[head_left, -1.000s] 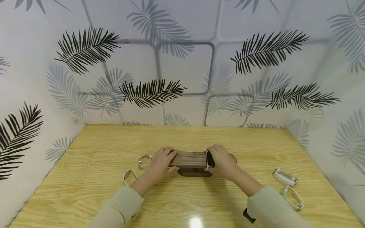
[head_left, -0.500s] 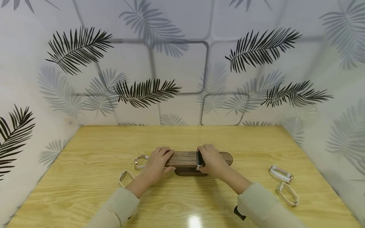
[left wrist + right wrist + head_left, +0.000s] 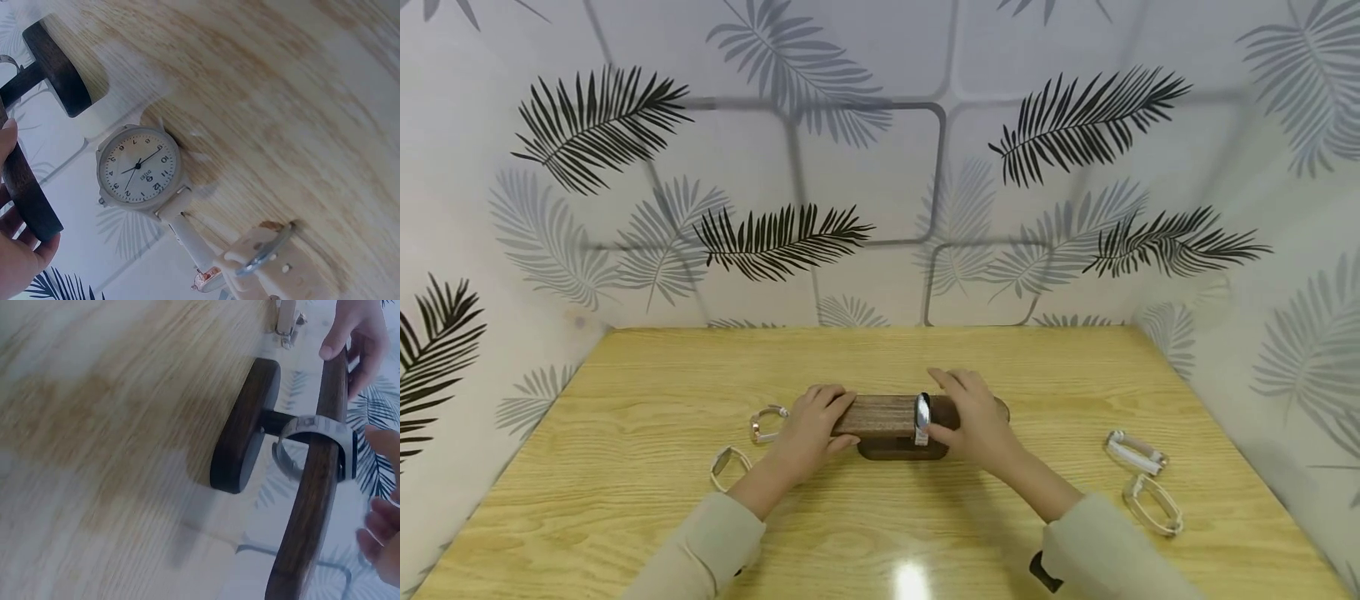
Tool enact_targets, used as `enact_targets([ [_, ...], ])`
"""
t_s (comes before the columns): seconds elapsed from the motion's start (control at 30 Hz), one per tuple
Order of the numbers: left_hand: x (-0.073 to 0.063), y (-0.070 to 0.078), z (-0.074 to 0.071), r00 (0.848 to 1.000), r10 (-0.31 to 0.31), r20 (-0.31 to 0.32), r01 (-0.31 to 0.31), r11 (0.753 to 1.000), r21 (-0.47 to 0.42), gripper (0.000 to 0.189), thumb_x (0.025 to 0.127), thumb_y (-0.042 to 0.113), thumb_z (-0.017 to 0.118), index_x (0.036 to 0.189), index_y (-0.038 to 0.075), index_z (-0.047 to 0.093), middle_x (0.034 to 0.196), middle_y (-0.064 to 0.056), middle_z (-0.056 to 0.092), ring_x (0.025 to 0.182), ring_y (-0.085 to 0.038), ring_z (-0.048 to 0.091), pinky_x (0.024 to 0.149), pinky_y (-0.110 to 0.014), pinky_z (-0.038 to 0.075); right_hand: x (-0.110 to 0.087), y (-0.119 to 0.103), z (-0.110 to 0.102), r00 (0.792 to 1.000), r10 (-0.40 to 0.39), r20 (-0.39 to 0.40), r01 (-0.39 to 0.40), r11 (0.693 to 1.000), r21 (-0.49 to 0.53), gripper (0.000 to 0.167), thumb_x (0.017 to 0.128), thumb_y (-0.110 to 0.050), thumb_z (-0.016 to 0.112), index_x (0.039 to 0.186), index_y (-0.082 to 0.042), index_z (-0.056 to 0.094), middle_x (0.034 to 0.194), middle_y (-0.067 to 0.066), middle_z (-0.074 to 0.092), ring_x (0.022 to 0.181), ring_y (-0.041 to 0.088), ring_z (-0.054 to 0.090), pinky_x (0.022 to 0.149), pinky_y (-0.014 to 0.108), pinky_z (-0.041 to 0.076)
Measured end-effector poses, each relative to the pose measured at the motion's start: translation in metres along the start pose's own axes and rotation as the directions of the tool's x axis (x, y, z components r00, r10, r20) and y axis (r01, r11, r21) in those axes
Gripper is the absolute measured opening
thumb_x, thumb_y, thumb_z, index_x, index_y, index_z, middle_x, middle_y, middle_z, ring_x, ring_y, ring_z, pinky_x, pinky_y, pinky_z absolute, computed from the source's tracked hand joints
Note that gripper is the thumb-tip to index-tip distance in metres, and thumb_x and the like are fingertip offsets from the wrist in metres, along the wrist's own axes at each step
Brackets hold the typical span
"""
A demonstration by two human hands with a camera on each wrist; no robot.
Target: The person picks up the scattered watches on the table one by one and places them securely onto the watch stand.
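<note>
Wooden grained bar in left hand's pinch, grey-strapped watch around it, right hand's fingers loosely spread.

Indoors (exact room type unclear), a wood-grain table between leaf-patterned walls.

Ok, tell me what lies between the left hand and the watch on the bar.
Just a bare stretch of the wooden bar, as the head and right wrist views show.

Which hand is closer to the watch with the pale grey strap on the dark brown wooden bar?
The right hand: it is just to the right of the grey-strapped watch. The left hand is farther away, holding the wooden bar at its left end.
</note>
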State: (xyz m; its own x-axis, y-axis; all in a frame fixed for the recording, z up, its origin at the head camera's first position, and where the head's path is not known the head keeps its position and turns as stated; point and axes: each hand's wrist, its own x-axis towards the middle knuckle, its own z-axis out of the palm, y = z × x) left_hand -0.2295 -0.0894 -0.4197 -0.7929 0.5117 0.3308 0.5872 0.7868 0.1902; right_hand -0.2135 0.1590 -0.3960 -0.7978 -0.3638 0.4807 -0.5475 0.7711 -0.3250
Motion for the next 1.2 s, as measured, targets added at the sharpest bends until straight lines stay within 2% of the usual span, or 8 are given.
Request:
enact_targets([
  [0.13, 0.001, -0.001, 0.000, 1.000, 0.007, -0.016, -0.007, 1.000, -0.003, 0.057, 0.080, 0.031, 0.071, 0.126, 0.000, 0.055, 0.120, -0.016, 0.056, 0.113, -0.033, 0.050, 0.098, -0.047, 0.042, -0.006, 0.009, -0.011, 0.977, -0.025, -0.211, 0.047, 0.994, 0.096, 0.072, 0.068, -0.006, 0.081, 0.130, 0.006, 0.047, 0.118, 0.024, 0.050, 0.110, 0.037, 0.046, 0.085, 0.052, 0.047],
  [0.27, 0.000, 0.000, 0.001, 0.999, 0.024, -0.025, -0.024, 1.000, 0.000, 0.057, 0.081, 0.032, 0.071, 0.126, 0.000, 0.055, 0.120, -0.015, 0.056, 0.113, -0.033, 0.051, 0.097, -0.047, 0.043, -0.022, 0.024, -0.026, 0.963, 0.015, -0.270, 0.021, 0.991, 0.129, 0.072, 0.067, 0.000, 0.079, 0.130, 0.008, 0.045, 0.123, 0.027, 0.047, 0.115, 0.042, 0.041, 0.088, 0.059, 0.043],
  [0.43, -0.003, -0.002, 0.004, 1.000, 0.016, -0.015, -0.016, 1.000, 0.003, 0.058, 0.081, 0.034, 0.070, 0.127, 0.001, 0.055, 0.121, -0.015, 0.056, 0.113, -0.032, 0.050, 0.097, -0.046, 0.043, -0.057, 0.053, -0.043, 0.961, 0.059, -0.269, -0.030, 0.993, 0.111, 0.075, 0.064, 0.003, 0.079, 0.129, 0.011, 0.044, 0.124, 0.029, 0.047, 0.114, 0.042, 0.043, 0.087, 0.059, 0.042],
  [0.53, -0.005, -0.003, 0.004, 1.000, 0.011, -0.011, -0.011, 1.000, 0.000, 0.058, 0.081, 0.034, 0.070, 0.127, 0.001, 0.055, 0.122, -0.015, 0.056, 0.114, -0.033, 0.050, 0.097, -0.047, 0.043, -0.079, 0.070, -0.056, 0.963, 0.131, -0.235, -0.108, 0.988, 0.110, 0.074, 0.066, 0.000, 0.079, 0.129, 0.012, 0.042, 0.124, 0.031, 0.044, 0.113, 0.045, 0.041, 0.085, 0.064, 0.040],
  [0.67, -0.005, -0.004, 0.004, 1.000, 0.017, -0.022, -0.017, 1.000, -0.008, 0.057, 0.081, 0.033, 0.070, 0.126, 0.001, 0.055, 0.121, -0.016, 0.056, 0.113, -0.033, 0.051, 0.097, -0.047, 0.043, -0.101, 0.089, -0.074, 0.953, 0.237, -0.190, -0.219, 0.969, 0.112, 0.072, 0.070, -0.005, 0.078, 0.130, 0.011, 0.041, 0.126, 0.034, 0.040, 0.114, 0.051, 0.036, 0.084, 0.072, 0.035],
  [0.87, -0.004, -0.004, 0.001, 0.999, 0.033, -0.040, -0.033, 0.999, 0.005, 0.057, 0.081, 0.034, 0.070, 0.125, 0.001, 0.055, 0.120, -0.015, 0.056, 0.112, -0.033, 0.051, 0.096, -0.047, 0.044, -0.119, 0.111, -0.090, 0.933, 0.321, -0.164, -0.309, 0.946, 0.096, 0.072, 0.074, -0.008, 0.076, 0.132, 0.011, 0.038, 0.128, 0.038, 0.036, 0.114, 0.057, 0.031, 0.082, 0.076, 0.030],
  [1.0, -0.004, -0.004, 0.001, 0.999, 0.032, -0.037, -0.031, 0.999, 0.012, 0.057, 0.081, 0.034, 0.069, 0.126, 0.001, 0.055, 0.120, -0.015, 0.056, 0.113, -0.032, 0.051, 0.096, -0.047, 0.044, -0.128, 0.121, -0.092, 0.914, 0.385, -0.128, -0.375, 0.922, 0.097, 0.073, 0.078, -0.012, 0.074, 0.135, 0.011, 0.034, 0.131, 0.041, 0.032, 0.116, 0.061, 0.027, 0.084, 0.077, 0.027],
  [1.2, -0.002, -0.004, 0.001, 0.999, 0.030, -0.025, -0.029, 1.000, 0.007, 0.057, 0.082, 0.035, 0.068, 0.127, 0.002, 0.054, 0.121, -0.014, 0.056, 0.114, -0.032, 0.050, 0.096, -0.047, 0.044, -0.140, 0.134, -0.092, 0.897, 0.428, -0.109, -0.422, 0.904, 0.070, 0.072, 0.081, -0.015, 0.071, 0.135, 0.013, 0.032, 0.130, 0.044, 0.030, 0.116, 0.063, 0.026, 0.087, 0.078, 0.025],
])
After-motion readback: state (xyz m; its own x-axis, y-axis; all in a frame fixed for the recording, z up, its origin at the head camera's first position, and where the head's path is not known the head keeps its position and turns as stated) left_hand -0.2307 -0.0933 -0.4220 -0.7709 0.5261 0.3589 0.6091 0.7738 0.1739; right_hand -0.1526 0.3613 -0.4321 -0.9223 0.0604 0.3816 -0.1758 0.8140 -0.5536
